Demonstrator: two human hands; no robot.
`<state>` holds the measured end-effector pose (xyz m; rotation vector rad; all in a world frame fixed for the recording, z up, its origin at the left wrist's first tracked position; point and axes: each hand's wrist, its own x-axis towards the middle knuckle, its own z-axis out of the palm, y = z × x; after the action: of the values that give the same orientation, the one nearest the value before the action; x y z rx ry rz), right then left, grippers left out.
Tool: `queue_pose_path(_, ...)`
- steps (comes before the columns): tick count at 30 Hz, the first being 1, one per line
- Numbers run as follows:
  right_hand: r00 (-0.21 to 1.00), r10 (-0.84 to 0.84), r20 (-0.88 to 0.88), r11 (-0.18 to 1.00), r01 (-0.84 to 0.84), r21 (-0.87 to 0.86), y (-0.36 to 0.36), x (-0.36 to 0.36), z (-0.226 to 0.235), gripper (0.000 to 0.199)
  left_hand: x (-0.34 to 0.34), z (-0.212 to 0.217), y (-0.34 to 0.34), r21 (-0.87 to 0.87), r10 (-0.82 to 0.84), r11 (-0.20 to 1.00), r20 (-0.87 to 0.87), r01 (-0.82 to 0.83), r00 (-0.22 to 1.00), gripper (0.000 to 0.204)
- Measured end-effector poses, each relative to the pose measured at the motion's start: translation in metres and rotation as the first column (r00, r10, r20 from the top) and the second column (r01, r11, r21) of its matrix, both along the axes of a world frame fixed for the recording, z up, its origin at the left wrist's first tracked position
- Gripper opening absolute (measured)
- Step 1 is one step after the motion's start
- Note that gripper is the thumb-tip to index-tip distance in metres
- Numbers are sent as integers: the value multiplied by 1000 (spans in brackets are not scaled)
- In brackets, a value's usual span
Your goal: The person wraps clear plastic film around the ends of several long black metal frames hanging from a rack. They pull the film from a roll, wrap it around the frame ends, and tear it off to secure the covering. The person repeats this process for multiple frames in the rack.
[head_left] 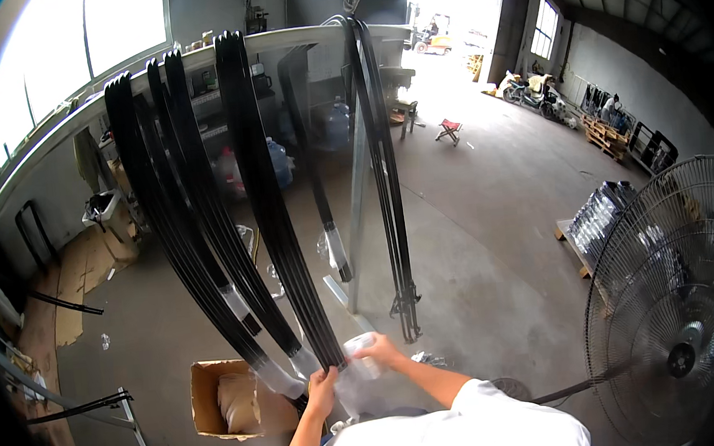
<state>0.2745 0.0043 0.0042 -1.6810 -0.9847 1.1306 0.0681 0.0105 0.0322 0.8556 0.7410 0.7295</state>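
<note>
My left hand (321, 390) is closed around the lower end of a bundle of black bars (278, 204), which hangs by its bent tops from a metal rail (292, 35). Just right of that end, my right hand (377, 352) grips a whitish roll of clear film (358, 345). Some loose, see-through film shows below the roll, partly blurred. To the left hang other bundles of black bars (175, 229), their lower ends wound with translucent film (277, 378). A thinner bundle (383, 187) hangs at the right end of the rail.
An open cardboard box (224, 401) stands below the bundles at left. At right is a large floor fan (673, 299), with a pallet of wrapped goods (604, 220) behind it. Farther off are a red folding stool (449, 129) and an orange forklift (433, 39) by the doorway.
</note>
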Motion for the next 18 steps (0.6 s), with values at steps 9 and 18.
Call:
queue_pose_path(9,584,450,-676,870,-456,186,34,-81,-12,31,-25,16,9,665,136,719,-418,200,898,28)
queue_pose_path(18,317,305,-898,900,-403,164,7,-83,4,33,-61,14,-13,80,95,993,-168,-83,981,78)
